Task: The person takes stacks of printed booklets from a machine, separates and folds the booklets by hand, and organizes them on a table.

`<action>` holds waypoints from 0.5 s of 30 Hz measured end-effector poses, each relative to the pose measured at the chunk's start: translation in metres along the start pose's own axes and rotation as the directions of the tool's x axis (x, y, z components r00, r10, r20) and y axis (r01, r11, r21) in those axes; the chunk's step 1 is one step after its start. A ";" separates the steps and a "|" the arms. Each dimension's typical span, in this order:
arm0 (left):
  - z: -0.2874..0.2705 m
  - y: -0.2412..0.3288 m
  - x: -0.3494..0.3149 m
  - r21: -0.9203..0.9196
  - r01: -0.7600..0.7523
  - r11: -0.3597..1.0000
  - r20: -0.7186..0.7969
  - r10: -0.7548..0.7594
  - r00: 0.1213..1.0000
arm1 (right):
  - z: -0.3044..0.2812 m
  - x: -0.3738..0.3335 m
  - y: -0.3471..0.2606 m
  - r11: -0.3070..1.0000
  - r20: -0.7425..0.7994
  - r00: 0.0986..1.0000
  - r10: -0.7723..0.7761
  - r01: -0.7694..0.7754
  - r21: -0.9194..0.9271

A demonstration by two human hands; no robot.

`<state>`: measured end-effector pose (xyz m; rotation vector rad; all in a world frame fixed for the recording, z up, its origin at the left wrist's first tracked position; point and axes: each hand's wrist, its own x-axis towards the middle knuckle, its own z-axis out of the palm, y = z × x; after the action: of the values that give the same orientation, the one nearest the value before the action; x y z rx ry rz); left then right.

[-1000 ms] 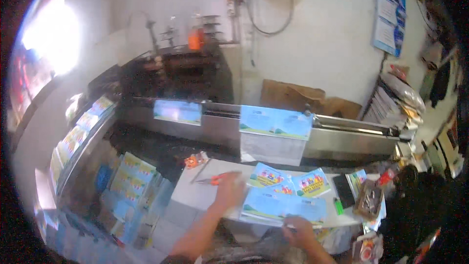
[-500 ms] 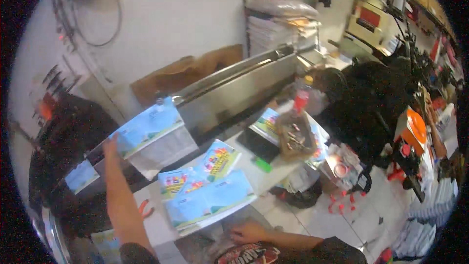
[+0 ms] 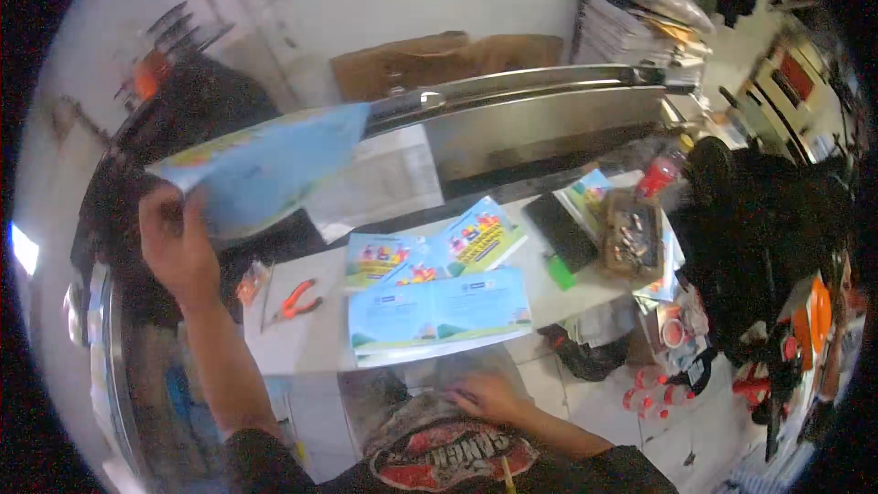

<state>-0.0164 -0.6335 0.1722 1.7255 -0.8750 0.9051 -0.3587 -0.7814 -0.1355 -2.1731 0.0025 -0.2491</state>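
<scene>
Raised over the dark left end of the bench, my left hand [image 3: 178, 238] is closed on the edge of a light-blue printed cover sheet [image 3: 283, 165], which hangs tilted and blurred by motion. Close to my lap, my right hand [image 3: 489, 398] rests with its fingers loosely stretched out and nothing visible in them. Between the hands, a stack of blue printed covers [image 3: 439, 316] lies on the white board [image 3: 302, 343]. Colourful booklets [image 3: 480, 236] lie just behind the stack. White paper [image 3: 389, 183] leans against the long metal frame, partly behind the raised sheet.
Orange-handled pliers [image 3: 297, 300] lie left of the stack. To the right are a black phone-like slab [image 3: 560, 231], a green object [image 3: 560, 272], a box of small metal pieces [image 3: 634, 236] and a red-liquid bottle [image 3: 660, 174]. A metal rail [image 3: 530, 82] runs behind.
My left hand has lifted the blue cover sheet away from the white paper and tilted it. The view has swung left. My right hand stays by my lap.
</scene>
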 end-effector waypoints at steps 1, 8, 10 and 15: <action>-0.011 0.015 -0.012 0.025 0.012 1.000 -0.014 -0.012 1.000 | -0.006 0.004 -0.012 0.995 -0.067 0.993 -0.099 0.098 -0.028; -0.039 0.065 -0.097 -0.160 0.543 0.825 0.128 -0.528 0.840 | -0.138 0.078 -0.091 0.958 -0.793 0.606 0.066 0.184 0.221; -0.023 0.060 -0.123 -0.349 0.763 0.544 0.329 -0.692 0.643 | -0.163 0.070 -0.066 0.919 -0.612 0.747 0.260 0.004 0.394; 0.019 -0.031 -0.219 0.174 0.719 0.673 0.475 -0.697 0.538 | -0.149 0.121 -0.021 0.927 -0.374 0.849 0.373 -0.326 0.184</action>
<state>-0.0879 -0.6100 -0.0365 2.0671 -0.3943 -0.1493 -0.2691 -0.9017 -0.0136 -1.9272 0.6030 -0.4692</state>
